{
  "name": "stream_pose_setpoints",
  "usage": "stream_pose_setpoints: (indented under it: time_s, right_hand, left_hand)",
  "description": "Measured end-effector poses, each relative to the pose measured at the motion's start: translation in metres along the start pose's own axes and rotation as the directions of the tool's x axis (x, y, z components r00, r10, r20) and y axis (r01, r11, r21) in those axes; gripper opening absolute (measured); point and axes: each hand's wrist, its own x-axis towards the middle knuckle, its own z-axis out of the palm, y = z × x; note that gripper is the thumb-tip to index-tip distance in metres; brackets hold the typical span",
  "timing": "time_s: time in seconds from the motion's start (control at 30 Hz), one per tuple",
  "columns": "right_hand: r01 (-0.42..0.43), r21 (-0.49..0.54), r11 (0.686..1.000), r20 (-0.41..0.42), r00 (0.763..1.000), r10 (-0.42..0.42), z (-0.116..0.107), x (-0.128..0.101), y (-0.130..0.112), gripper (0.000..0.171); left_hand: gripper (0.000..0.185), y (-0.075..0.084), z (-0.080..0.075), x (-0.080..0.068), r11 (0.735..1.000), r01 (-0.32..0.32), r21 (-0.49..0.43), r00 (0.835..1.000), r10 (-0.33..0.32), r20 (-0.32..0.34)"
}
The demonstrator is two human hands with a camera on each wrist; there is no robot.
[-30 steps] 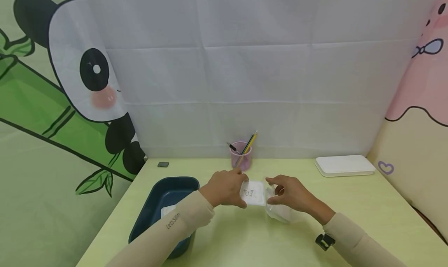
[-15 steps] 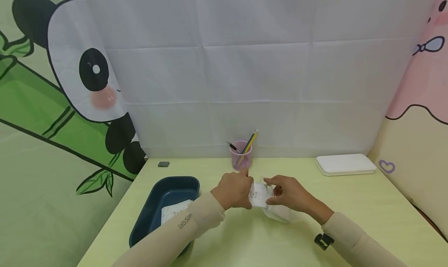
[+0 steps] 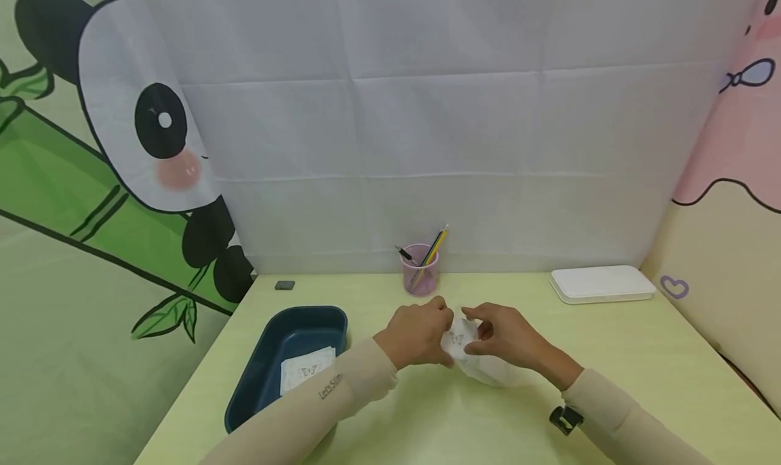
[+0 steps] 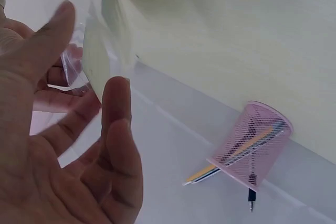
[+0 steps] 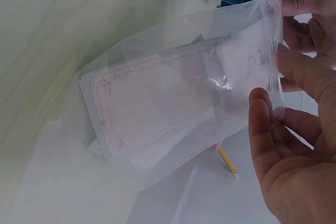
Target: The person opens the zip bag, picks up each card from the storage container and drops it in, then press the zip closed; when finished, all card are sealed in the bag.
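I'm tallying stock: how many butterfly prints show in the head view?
2: one on the top card in the blue tray, one on the other card between left hand and right hand. More may be hidden.

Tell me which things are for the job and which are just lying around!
Probably for the job:
clear bag
cards inside it
butterfly card at its opening
blue tray
white cards in the tray

Seemingly just lying around:
pink cup with pencils
flat white case
small dark block
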Motion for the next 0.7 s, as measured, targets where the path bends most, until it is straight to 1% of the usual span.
stream_pose_setpoints:
  time_s: [0.1, 0.23, 0.37, 0.5, 0.7]
  right_hand:
    - [-0.006, -0.003, 1.000, -0.002, 1.000, 0.006, -0.004, 0.000, 0.001, 0.066]
    - [-0.009, 0.021, 1.000, -0.002, 1.000, 0.009, -0.005, 0.000, 0.002, 0.066]
    - [0.004, 0.048, 0.999, 0.000, 1.000, -0.004, -0.002, -0.001, 0.002, 0.066]
    - [0.013, 0.047, 0.999, -0.002, 1.000, -0.013, 0.000, 0.000, 0.002, 0.065]
    - [0.020, 0.064, 0.998, -0.011, 1.000, -0.019, 0.001, 0.000, 0.001, 0.065]
  left_hand:
    - [0.060, -0.004, 0.002, -0.002, 1.000, -0.016, 0.022, 1.000, 0.016, 0.002]
    - [0.065, -0.007, 0.005, -0.003, 0.999, -0.023, 0.044, 0.999, 0.021, 0.044]
    - [0.072, -0.004, 0.011, -0.005, 0.998, -0.028, 0.048, 0.996, 0.024, 0.083]
    - [0.078, 0.000, 0.015, -0.006, 0.999, -0.027, 0.043, 0.993, 0.022, 0.117]
    - [0.078, 0.004, 0.018, -0.004, 0.999, -0.023, 0.048, 0.981, 0.013, 0.193]
